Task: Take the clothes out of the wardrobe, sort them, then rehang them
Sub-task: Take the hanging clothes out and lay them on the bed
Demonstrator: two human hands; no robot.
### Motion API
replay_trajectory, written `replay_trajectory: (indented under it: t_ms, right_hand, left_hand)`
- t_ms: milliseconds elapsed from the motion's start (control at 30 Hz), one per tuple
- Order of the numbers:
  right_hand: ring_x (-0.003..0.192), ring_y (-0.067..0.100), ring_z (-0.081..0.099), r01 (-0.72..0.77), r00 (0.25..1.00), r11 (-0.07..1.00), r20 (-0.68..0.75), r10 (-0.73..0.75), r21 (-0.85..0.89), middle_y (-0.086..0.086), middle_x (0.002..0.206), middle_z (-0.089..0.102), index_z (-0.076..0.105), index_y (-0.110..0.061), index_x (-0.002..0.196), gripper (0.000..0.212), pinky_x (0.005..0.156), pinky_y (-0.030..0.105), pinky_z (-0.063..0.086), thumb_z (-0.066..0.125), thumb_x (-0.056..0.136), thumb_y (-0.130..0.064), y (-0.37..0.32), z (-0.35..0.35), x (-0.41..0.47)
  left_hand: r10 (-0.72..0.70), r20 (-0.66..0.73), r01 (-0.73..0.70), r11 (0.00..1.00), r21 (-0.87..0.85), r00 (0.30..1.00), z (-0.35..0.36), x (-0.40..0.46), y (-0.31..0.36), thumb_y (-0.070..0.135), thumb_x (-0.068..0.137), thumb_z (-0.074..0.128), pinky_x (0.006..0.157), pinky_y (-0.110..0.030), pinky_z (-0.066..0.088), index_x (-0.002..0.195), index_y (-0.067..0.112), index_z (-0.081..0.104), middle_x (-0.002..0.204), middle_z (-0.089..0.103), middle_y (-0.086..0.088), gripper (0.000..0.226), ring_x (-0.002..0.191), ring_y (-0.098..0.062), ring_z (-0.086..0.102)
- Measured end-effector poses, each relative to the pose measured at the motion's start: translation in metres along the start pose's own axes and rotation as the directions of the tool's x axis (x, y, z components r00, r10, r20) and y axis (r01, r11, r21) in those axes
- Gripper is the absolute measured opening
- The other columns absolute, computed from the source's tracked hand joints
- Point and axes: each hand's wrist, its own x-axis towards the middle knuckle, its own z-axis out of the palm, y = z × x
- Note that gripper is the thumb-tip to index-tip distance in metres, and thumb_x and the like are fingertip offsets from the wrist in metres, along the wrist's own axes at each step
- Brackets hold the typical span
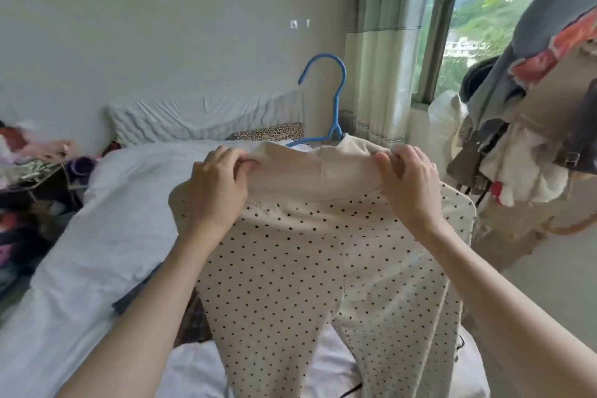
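Cream trousers with small black dots (310,262) hang from a blue plastic hanger (332,100), held up over the bed. Their plain cream waistband (315,171) is stretched between my hands. My left hand (214,187) grips the waistband's left end, thumb and fingers curled round the fabric. My right hand (408,184) grips its right end the same way. The hanger's hook stands free above the garment; its shoulders are mostly hidden inside the waistband.
A bed with a white sheet (97,252) lies below, a dark garment (139,294) on it. A cluttered side table (29,178) stands left. At right, a pile of hanging clothes (533,107) crowds beside the curtain (378,42) and window (491,10).
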Motion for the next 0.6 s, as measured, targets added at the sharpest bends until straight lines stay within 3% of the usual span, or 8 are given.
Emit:
replay_trajectory:
  t_ms: [233, 600]
  right_hand:
    - [0.08, 0.019, 0.045, 0.105, 0.994, 0.992, 0.018, -0.106, 0.063, 0.003, 0.083, 0.052, 0.059, 0.0, 0.088, 0.018, 0.076, 0.03, 0.035, 0.051, 0.092, -0.015, 0.011, 0.076, 0.076]
    - [0.084, 0.026, 0.052, -0.01, 0.955, 0.999, 0.296, -0.003, 0.044, 0.011, 0.086, 0.06, 0.063, -0.002, 0.087, 0.025, 0.07, 0.03, 0.034, 0.051, 0.094, -0.024, 0.081, 0.311, 0.136]
  left_hand:
    - [-0.043, -0.047, 0.045, 0.998, 0.039, 0.998, 0.047, 0.071, -0.059, 0.015, 0.091, 0.056, 0.086, -0.04, 0.039, 0.091, 0.008, 0.065, 0.097, 0.063, -0.005, 0.011, 0.097, -0.027, 0.056]
    - [-0.244, 0.191, 0.222, 0.967, 0.127, 0.951, 0.185, 0.132, -0.24, 0.021, 0.093, 0.053, 0.081, -0.033, 0.031, 0.094, 0.009, 0.062, 0.101, 0.059, -0.002, 0.015, 0.099, -0.023, 0.051]
